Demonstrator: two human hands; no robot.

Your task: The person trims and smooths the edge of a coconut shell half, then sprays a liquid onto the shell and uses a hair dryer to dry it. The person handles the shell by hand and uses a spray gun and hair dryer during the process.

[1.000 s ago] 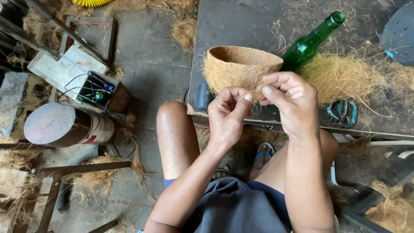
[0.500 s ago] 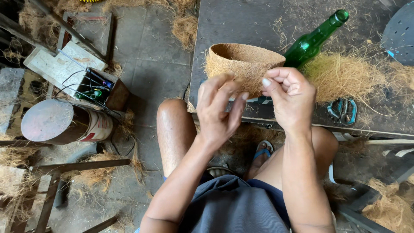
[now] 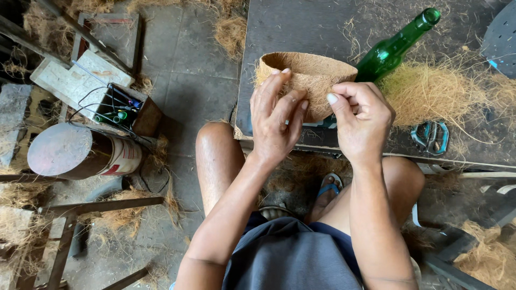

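Note:
A brown coir bowl (image 3: pixel 317 70) lies on its side at the near edge of a dark table (image 3: pixel 301 27), with its opening facing away from me. My left hand (image 3: pixel 277 115) is raised in front of the bowl's left wall, fingers spread and fingertips at its rim. My right hand (image 3: pixel 360 121) is curled shut against the bowl's lower right side, thumb pressed on the forefinger; I see nothing clearly held in it. A green glass bottle (image 3: pixel 395 48) lies tilted behind the bowl, beside a heap of loose coir fibre (image 3: pixel 430 91).
Blue-handled scissors (image 3: pixel 430 137) lie on the table at the right. On the floor at the left are a metal cylinder (image 3: pixel 80 150), an open box of wires (image 3: pixel 126 110), white boards (image 3: pixel 75 80) and a rusty metal frame (image 3: pixel 80 209). My bare knees are under the table edge.
My hands were pinched together on fibre at the bowl. They have parted: the left hand has opened and risen to the bowl's rim, while the right stays curled.

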